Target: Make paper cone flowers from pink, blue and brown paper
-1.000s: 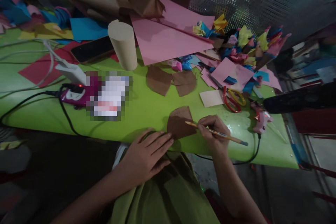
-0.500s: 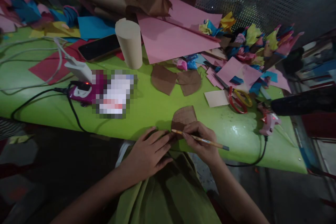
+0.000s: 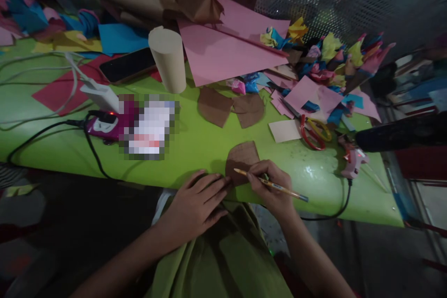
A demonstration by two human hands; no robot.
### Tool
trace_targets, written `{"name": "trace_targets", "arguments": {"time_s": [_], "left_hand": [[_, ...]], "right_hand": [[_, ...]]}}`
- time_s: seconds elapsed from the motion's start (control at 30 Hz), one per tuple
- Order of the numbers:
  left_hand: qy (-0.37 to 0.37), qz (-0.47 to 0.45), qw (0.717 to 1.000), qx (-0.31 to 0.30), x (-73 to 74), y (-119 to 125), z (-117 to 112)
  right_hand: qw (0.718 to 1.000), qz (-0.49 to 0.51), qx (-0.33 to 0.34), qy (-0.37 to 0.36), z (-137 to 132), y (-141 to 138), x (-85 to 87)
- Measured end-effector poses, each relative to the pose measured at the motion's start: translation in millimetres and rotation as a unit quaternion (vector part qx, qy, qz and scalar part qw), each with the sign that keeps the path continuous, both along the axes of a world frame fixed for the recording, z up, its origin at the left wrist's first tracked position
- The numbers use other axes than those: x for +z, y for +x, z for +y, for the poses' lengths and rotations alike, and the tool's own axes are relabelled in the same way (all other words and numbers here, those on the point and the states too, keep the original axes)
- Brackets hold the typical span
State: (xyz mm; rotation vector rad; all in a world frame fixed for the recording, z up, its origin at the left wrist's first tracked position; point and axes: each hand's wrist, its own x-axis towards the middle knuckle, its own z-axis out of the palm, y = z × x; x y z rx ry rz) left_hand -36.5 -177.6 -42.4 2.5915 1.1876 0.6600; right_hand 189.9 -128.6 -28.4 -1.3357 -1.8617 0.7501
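Observation:
My right hand (image 3: 274,188) grips a wooden pencil (image 3: 279,187), its pale tip pointing left over a small brown paper piece (image 3: 242,154). That piece has one curved edge and lies at the front edge of the green table (image 3: 195,149). Spread flat, my left hand (image 3: 204,198) rests at the table edge, its fingertips touching the paper's lower left corner. Farther back lie two similar brown pieces, a left one (image 3: 213,107) and a right one (image 3: 249,111), side by side.
A pale cylinder (image 3: 169,63) stands near a dark phone (image 3: 127,66). Scissors (image 3: 312,135) and a pink glue gun (image 3: 354,163) lie on the right. A purple power strip (image 3: 122,121) with cables is on the left. Pink paper (image 3: 226,51) and crumpled scraps fill the back.
The pencil tip has moved right, away from my left fingertips, and sits over the brown paper. My left hand stays in place; the whole view has shifted slightly.

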Motion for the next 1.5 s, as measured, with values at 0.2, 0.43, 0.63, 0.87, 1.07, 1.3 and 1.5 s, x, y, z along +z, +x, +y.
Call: {"name": "trace_targets", "arguments": {"time_s": [0.2,0.43,0.63,0.87,1.07,1.3,1.5], "left_hand": [[-0.002,-0.002,1.0,-0.008,2.5,-1.4,1.6],[0.014,-0.001,1.0,-0.008,2.8,-2.7,3.9],[0.012,0.003,1.0,-0.008,2.1,-2.8,3.7],[0.012,0.001,1.0,-0.007,-0.7,-2.9,1.8],[0.032,0.008,0.999,-0.015,-1.9,-4.8,-1.0],[0.028,0.009,1.0,-0.008,-4.0,-2.7,-4.9],[0.003,0.02,1.0,-0.006,-4.1,-2.1,-7.3]], "right_hand": [[0.998,-0.014,-0.052,0.029,0.6,13.4,-4.5],[0.991,-0.017,-0.114,0.065,7.9,26.9,-4.3],[0.984,0.001,-0.161,0.074,9.0,28.1,-6.1],[0.98,0.004,-0.183,0.076,7.6,27.4,-8.9],[0.98,0.0,-0.18,0.079,7.6,27.3,-9.4],[0.979,0.031,-0.187,0.079,3.8,28.8,-11.1],[0.996,0.071,-0.045,0.012,-9.6,11.1,-4.5]]}}
